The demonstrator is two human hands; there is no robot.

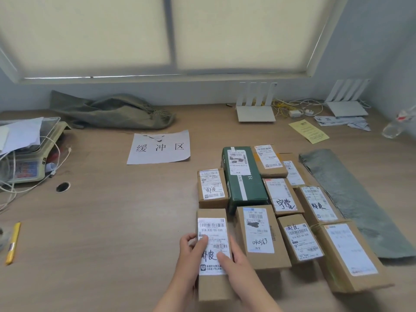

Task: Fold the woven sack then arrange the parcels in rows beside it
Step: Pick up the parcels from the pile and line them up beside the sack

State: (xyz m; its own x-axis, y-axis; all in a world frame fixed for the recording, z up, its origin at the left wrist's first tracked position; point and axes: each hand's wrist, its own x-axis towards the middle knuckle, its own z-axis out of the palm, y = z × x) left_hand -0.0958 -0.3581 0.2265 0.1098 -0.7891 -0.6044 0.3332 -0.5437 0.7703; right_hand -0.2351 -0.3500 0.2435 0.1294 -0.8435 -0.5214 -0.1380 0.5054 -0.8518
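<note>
A folded grey-green woven sack (351, 199) lies flat on the desk at the right. To its left, several labelled cardboard parcels sit in rows, with one dark green parcel (244, 176) among them. The nearest brown parcel (212, 224) lies at the front left of the group. My left hand (191, 248) grips its left edge with the thumb on the label. My right hand (234, 260) holds its right side, thumb on the label.
A paper sign (158, 147) lies mid-desk, with a crumpled olive cloth bag (108, 111) behind it. A scale with papers and cables (24, 154) stands at the left, near a yellow pen (13, 243). Two white routers (255, 109) and a yellow leaflet (308, 130) sit at the back right.
</note>
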